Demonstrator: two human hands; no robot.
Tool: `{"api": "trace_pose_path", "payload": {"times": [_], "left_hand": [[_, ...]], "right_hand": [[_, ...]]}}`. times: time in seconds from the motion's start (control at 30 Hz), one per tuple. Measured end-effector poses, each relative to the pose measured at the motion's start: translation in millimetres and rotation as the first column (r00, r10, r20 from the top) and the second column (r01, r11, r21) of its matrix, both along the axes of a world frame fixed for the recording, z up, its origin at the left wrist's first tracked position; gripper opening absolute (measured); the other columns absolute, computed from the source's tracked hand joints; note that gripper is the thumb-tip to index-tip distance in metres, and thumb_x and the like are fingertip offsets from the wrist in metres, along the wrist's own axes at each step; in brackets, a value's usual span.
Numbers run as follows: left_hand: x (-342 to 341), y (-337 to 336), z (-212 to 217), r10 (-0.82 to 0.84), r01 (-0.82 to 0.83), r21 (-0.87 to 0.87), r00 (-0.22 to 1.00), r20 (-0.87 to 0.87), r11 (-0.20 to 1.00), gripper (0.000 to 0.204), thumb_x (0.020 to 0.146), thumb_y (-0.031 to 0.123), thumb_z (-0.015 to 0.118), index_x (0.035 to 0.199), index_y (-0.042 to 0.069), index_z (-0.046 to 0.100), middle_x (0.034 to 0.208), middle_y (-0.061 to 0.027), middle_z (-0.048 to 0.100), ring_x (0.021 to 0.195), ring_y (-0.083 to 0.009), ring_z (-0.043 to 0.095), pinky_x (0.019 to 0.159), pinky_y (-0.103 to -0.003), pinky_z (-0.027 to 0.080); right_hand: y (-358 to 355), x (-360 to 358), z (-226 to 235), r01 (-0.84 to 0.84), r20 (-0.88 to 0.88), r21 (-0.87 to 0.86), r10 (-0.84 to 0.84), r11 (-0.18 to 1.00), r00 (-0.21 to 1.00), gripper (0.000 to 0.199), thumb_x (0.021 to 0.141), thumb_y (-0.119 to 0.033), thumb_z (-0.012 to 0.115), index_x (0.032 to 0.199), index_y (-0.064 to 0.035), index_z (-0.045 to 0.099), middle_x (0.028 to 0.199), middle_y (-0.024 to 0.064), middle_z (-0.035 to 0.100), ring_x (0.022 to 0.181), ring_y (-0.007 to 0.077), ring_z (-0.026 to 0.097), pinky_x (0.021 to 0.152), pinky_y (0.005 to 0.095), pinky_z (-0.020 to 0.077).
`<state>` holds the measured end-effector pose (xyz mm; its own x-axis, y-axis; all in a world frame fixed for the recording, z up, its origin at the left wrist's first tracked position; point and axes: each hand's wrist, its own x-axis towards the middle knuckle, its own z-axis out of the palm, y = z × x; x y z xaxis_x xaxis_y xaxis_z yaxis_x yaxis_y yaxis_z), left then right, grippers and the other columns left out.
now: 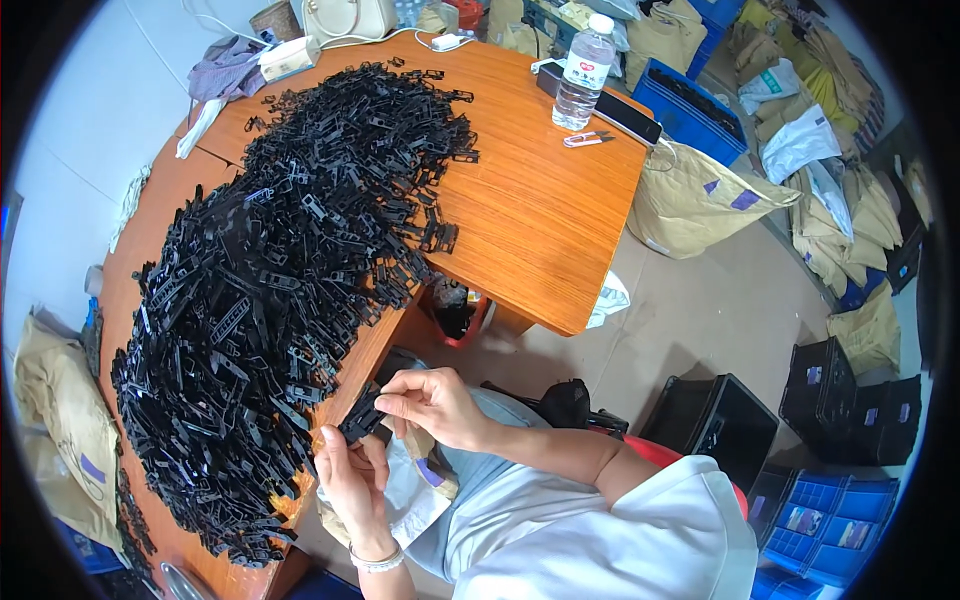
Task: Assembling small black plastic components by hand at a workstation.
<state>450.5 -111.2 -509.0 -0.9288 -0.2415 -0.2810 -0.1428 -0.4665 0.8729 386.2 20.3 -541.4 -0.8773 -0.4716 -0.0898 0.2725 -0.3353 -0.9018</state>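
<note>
Both hands meet just off the near edge of the counter [540, 220], over the person's lap. The left hand [350, 475] pinches the lower end of a small black plastic part [362, 418], and the right hand [435, 400] closes thumb and forefinger on its upper end; each grip is clenched on the piece. To work it well, I'd judge the fingertips should stay at the very ends, leaving the middle free, with the part held square rather than twisted. It is a short, flat, slotted strip, matt black, like the thousands in the heap [290, 260] spread across the left of the counter. A water bottle [583, 75] stands at the far edge.
</note>
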Motion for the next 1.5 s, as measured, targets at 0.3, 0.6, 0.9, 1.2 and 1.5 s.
{"api": "trace_pose_path", "payload": {"times": [0.3, 0.6, 0.9, 1.2, 1.5], "left_hand": [[4.2, 8.2, 0.9, 0.015, 0.002, -0.35, 0.999, 0.045, 0.937, 0.048, 0.098, 0.036, 0.031, 0.081, -0.004, 0.053, 0.053, -0.009, 0.053, 0.033, -0.0097, 0.042, 0.031, -0.019, 0.028], [0.9, 19.7, -2.9, 0.003, -0.011, -0.205, 0.999, -0.04, 0.979, 0.023, 0.076, 0.01, 0.07, 0.091, -0.005, 0.06, 0.069, -0.0051, 0.061, 0.053, -0.0086, 0.053, 0.045, -0.018, 0.039], [-0.6, 35.8, -1.8, 0.009, -0.028, -0.178, 0.994, -0.105, 0.984, 0.022, 0.078, 0.015, 0.068, 0.085, -0.003, 0.057, 0.075, -0.0034, 0.055, 0.057, -0.0088, 0.051, 0.047, -0.017, 0.038], [-2.1, 34.0, 0.4, -0.043, 0.012, -0.212, 0.989, -0.139, 0.977, 0.031, 0.077, 0.024, 0.068, 0.072, -0.003, 0.055, 0.067, -0.005, 0.051, 0.052, -0.0103, 0.049, 0.045, -0.019, 0.036], [-8.0, 39.9, -0.8, -0.319, 0.291, -0.236, 0.944, -0.088, 0.927, 0.035, 0.071, 0.024, 0.071, 0.073, -0.009, 0.059, 0.063, -0.0112, 0.057, 0.049, -0.0134, 0.051, 0.046, -0.022, 0.037]], "right_hand": [[-1.3, 9.3, 3.5, 0.238, -0.27, 0.064, -0.213, 0.969, 0.939, 0.013, 0.084, -0.007, 0.061, 0.081, 0.0056, 0.06, 0.07, 0.0052, 0.057, 0.053, 0.0082, 0.056, 0.046, 0.0213, 0.0426], [19.0, 5.7, -0.6, 0.2, -0.476, 0.077, -0.14, 0.977, 0.868, 0.012, 0.077, -0.008, 0.068, 0.078, 0.0022, 0.062, 0.077, 0.0066, 0.058, 0.06, 0.011, 0.054, 0.054, 0.0232, 0.0428], [33.0, -3.2, 4.2, -0.204, 0.0, -0.193, 0.208, 0.96, 0.978, 0.039, 0.075, -0.01, 0.072, 0.111, -0.0035, 0.059, 0.08, 0.0013, 0.055, 0.072, 0.0062, 0.056, 0.064, 0.0194, 0.0459], [36.3, 6.7, 10.1, -0.073, -0.22, -0.147, 0.04, 0.986, 0.975, 0.022, 0.08, -0.012, 0.067, 0.1, -0.0024, 0.065, 0.079, 0.0022, 0.056, 0.067, 0.0081, 0.057, 0.056, 0.0216, 0.0451], [171.9, -77.0, 19.7, 0.393, -0.607, 0.033, -0.294, 0.919, 0.738, 0.016, 0.088, -0.011, 0.053, 0.098, -0.0017, 0.061, 0.088, 0.0086, 0.063, 0.077, 0.0129, 0.062, 0.058, 0.023, 0.0469]]}}
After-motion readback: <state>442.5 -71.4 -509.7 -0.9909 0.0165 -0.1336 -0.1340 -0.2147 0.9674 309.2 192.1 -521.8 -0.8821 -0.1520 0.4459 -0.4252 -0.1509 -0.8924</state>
